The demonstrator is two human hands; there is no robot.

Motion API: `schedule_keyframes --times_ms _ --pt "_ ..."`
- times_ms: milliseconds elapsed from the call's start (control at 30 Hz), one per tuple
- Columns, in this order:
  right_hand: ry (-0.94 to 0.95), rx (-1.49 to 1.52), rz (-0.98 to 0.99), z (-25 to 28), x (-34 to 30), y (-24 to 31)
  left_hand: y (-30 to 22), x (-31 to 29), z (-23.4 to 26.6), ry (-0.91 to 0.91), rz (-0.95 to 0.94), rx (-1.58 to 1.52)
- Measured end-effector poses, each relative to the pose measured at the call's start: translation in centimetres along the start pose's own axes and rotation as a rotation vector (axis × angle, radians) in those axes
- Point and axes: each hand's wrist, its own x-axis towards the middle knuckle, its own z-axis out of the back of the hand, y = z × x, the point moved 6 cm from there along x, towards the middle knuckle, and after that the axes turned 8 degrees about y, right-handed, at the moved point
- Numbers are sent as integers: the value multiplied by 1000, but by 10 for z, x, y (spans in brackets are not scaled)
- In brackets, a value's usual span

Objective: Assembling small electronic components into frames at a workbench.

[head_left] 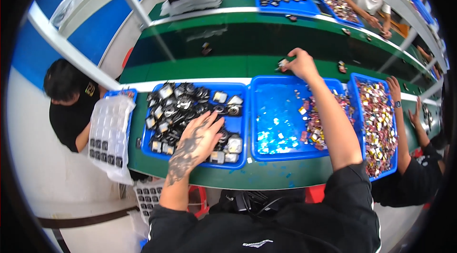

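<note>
A heap of small black and silver parts [188,110] fills the left blue tray [240,129] on the green table [200,67], straight under the person's left hand [200,141]; that hand lies palm down on the near side of the heap with its fingers spread wide and resting on the pieces, gripping nothing that can be seen. A single small dark and white part [282,64] sits beyond the trays on the green belt of the table, pinched at the fingertips of the right hand [300,65], whose arm reaches out over the middle blue tray [266,86]; the fingers are drawn together around the piece. The two hands are well apart, one near and low to the left, the other far out and ahead. The middle tray holds scattered shiny bits and a pile of red and gold pieces [316,124] on its right side. Just beside it, further right, another blue tray [354,91] is packed with mixed colourful pieces, and a co-worker's hand [393,84] rests at its far rim. Left of the first tray lies a clear plastic blister sheet [110,131] with dark parts in its lower rows
</note>
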Motion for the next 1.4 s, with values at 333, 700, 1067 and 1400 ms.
schedule_keyframes --times_ms 333,700,1067,1400 --pt "-18 -114 109 60 -39 19 7 20 11 -118 -60 -92" --pt "100 -429 134 30 -182 15 -62 75 -16 87 10 -1947" --pt "-117 62 227 44 -191 30 -67 59 -38 8 -9 -1330" --pt "82 1257 52 6 -227 66 -99 62 -21 -120 -234 -1026"
